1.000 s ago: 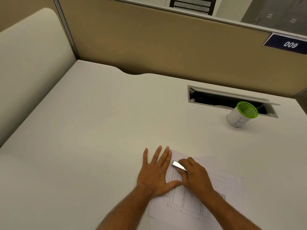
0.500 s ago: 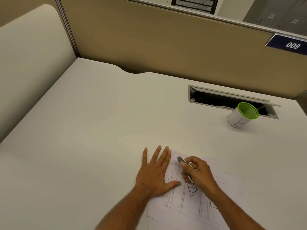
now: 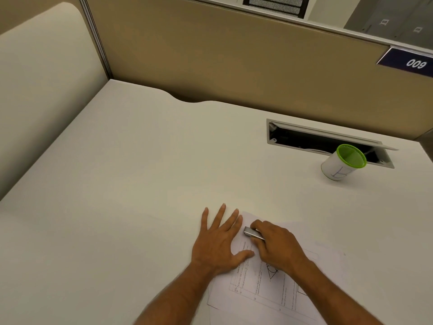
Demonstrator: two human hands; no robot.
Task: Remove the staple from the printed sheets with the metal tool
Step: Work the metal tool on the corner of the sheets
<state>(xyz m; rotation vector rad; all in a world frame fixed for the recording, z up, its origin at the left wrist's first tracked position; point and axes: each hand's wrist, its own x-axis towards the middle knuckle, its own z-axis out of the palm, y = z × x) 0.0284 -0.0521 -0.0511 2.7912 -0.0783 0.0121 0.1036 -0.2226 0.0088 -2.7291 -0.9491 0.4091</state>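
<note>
The printed sheets point(image 3: 262, 292) lie on the white desk near its front edge, with text and a line drawing on top. My left hand point(image 3: 219, 242) presses flat on their upper left corner, fingers spread. My right hand point(image 3: 277, 246) is closed around the flat metal tool point(image 3: 252, 233), whose silver end sticks out toward the left hand's fingers, low over the top corner of the paper. The staple itself is hidden under the hands and tool.
A white cup with a green rim point(image 3: 341, 162) stands at the back right, beside an open cable slot point(image 3: 304, 137) in the desk point(image 3: 140, 172). Tan partition walls point(image 3: 234, 62) close the back and left.
Half a second ago my right hand held the tool lifted and angled on edge; now it is lowered flat against the top corner of the sheets. The left hand stays pressed in place.
</note>
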